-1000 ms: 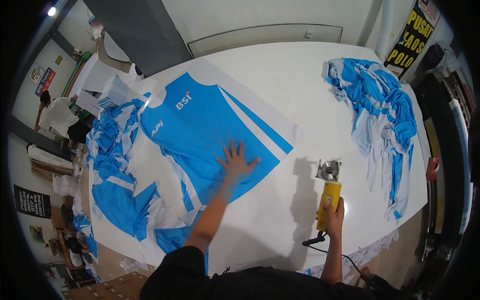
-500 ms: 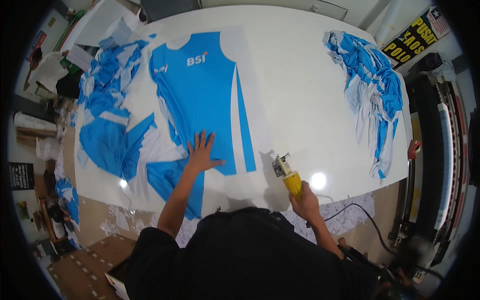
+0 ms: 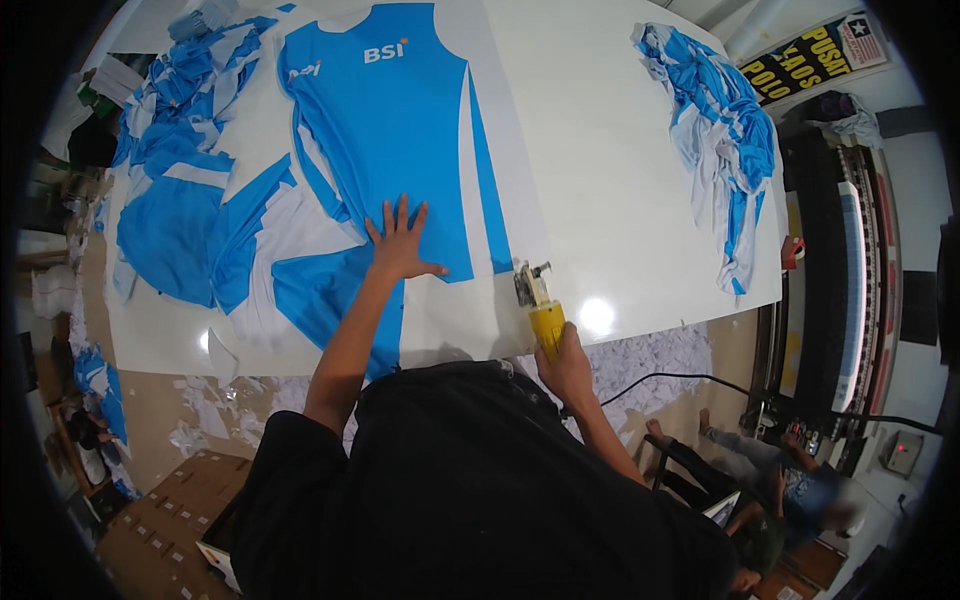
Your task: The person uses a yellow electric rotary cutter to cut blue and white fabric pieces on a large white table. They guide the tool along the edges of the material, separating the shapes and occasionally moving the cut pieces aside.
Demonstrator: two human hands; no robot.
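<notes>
A blue shirt panel (image 3: pixel 400 130) with white and blue side stripes lies flat on the white table. My left hand (image 3: pixel 402 245) rests on its lower part, palm down with the fingers spread. My right hand (image 3: pixel 567 365) is wrapped round the yellow body of a corded electric fabric cutter (image 3: pixel 546 318). The cutter's metal head stands at the lower right corner of the panel, beside the blue stripe; whether it touches the cloth I cannot tell. Below my left forearm, a loose blue piece of fabric (image 3: pixel 325 295) hangs over the near table edge.
Crumpled blue and white fabric (image 3: pixel 185 215) is heaped on the left of the white table (image 3: pixel 590 160); another bundle (image 3: pixel 725 140) lies at the right. The black power cord (image 3: pixel 690 376) runs off to the right. Paper scraps (image 3: pixel 655 362) cover the floor. Two people (image 3: pixel 780 490) are at lower right.
The cutter in my right hand has come left, close to the panel's lower right corner. My left hand stays spread on the panel. The whole view has shifted, bringing people into sight at lower right.
</notes>
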